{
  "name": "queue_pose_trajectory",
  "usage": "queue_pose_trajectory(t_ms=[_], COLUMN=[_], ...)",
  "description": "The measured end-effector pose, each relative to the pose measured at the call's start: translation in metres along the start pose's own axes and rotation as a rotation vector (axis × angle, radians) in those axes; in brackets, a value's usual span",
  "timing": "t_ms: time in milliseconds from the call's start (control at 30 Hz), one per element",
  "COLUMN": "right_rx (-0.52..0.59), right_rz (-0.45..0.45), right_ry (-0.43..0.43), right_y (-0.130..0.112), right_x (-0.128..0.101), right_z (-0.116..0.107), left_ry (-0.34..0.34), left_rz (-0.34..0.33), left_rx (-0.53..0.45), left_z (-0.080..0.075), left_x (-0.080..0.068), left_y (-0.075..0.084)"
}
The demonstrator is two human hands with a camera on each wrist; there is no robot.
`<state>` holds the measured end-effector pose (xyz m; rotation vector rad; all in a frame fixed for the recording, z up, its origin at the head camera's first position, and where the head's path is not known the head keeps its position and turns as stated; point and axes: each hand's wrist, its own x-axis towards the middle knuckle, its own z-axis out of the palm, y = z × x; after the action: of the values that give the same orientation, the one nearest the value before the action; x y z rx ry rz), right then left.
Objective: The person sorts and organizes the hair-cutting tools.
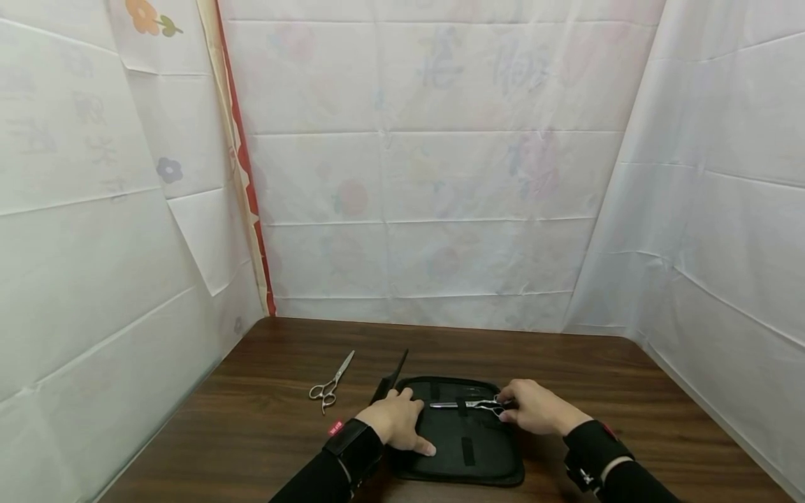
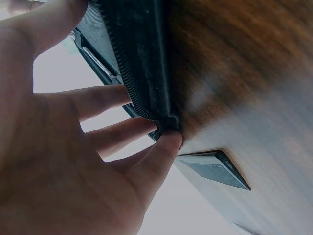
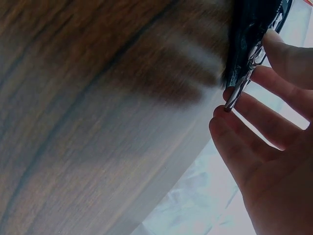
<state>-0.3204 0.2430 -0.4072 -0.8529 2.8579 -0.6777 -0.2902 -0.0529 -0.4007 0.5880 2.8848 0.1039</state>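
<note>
A black zip case (image 1: 440, 436) lies open on the table, with elastic loops across its inside. One pair of silver scissors (image 1: 446, 405) lies across its upper part, with an elastic loop over it. My right hand (image 1: 537, 409) pinches these scissors by the finger rings, at the case's right edge; the right wrist view shows the shiny handle (image 3: 234, 95) between thumb and fingers. On the case's left side rests my left hand (image 1: 396, 419), thumb spread over the inside. Its extended fingertips touch the zipped edge (image 2: 129, 83) in the left wrist view.
Beyond my left hand lies a black comb (image 1: 385, 386) with a thin tail. Another pair of silver scissors (image 1: 342, 366) lies further left on the brown wooden table (image 1: 251, 419). White sheets (image 1: 440, 175) hang behind the table and along both sides.
</note>
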Motion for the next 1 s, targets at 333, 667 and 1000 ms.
queue_pose_trajectory(t_ms=[333, 667, 1000], right_rx=[-0.022, -0.042, -0.051], right_rz=[-0.008, -0.015, -0.003], right_ry=[-0.003, 0.007, 0.020], right_y=[0.0004, -0.0012, -0.0034], right_x=[0.0000, 0.0009, 0.0013], right_z=[-0.0002, -0.0006, 0.0018], left_ry=[0.000, 0.011, 0.004], left_rz=[0.000, 0.005, 0.004], left_rx=[0.012, 0.017, 0.006], left_z=[0.0022, 0.0000, 0.0012], left_x=[0.0018, -0.0003, 0.0012], left_y=[-0.0005, 0.0002, -0.0008])
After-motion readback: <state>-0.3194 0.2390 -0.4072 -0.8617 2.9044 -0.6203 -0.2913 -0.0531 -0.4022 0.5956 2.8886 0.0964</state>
